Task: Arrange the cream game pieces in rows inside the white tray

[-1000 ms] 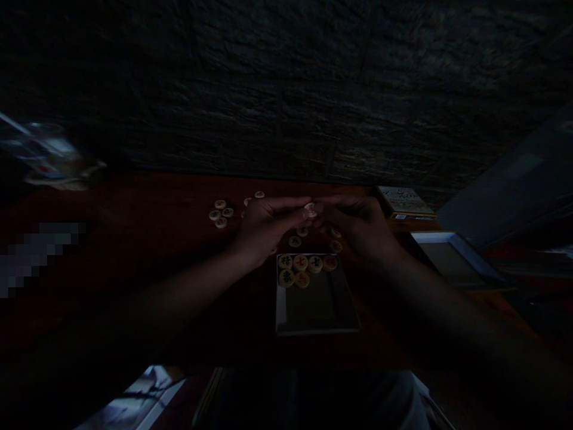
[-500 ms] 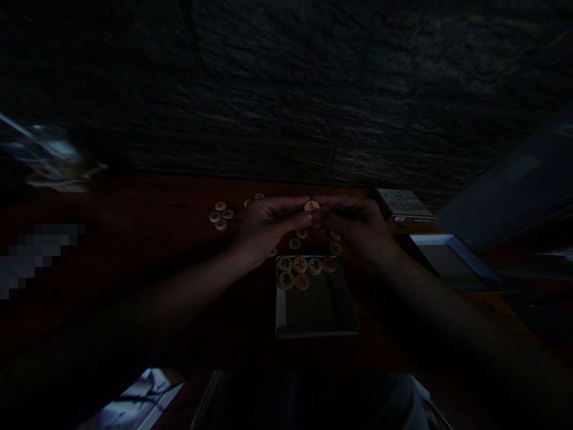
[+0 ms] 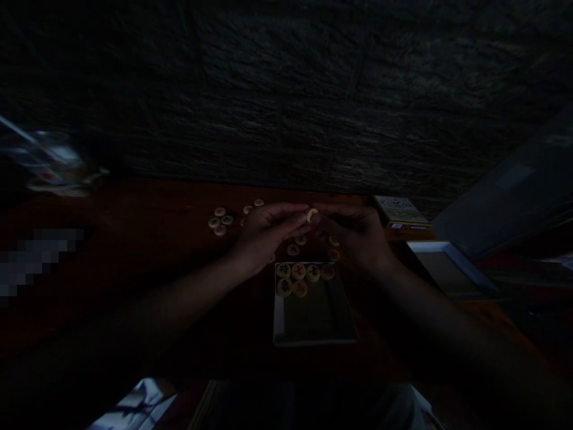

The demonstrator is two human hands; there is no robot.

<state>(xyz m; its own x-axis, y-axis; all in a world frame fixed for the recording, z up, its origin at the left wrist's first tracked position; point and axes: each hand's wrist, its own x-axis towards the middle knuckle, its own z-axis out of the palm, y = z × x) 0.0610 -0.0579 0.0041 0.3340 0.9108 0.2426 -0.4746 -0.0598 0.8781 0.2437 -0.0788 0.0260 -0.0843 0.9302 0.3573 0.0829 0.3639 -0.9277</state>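
Observation:
Between the fingertips of both hands is a round Chinese chess piece (image 3: 312, 215), held above the table. My left hand (image 3: 271, 236) pinches it from the left, and my right hand (image 3: 353, 230) from the right. Just below them lies a shallow open box (image 3: 316, 343) with several chess pieces set in rows at its far end, among them a black-marked piece (image 3: 285, 287) and a red-marked piece (image 3: 299, 288). More loose pieces, such as one chess piece (image 3: 293, 249), lie on the table under and beyond the hands, partly hidden by them.
Several pieces (image 3: 219, 221) cluster left of the hands. A printed box (image 3: 400, 212) and an open box lid (image 3: 452, 269) are at the right. A plastic container (image 3: 58, 161) stands far left. A dark stone wall (image 3: 286, 119) rises behind the wooden table (image 3: 147, 209).
The chess piece has tilted between the fingers, so its red marking shows less. Both hands stay together in nearly the same place, and the whole view has shifted slightly.

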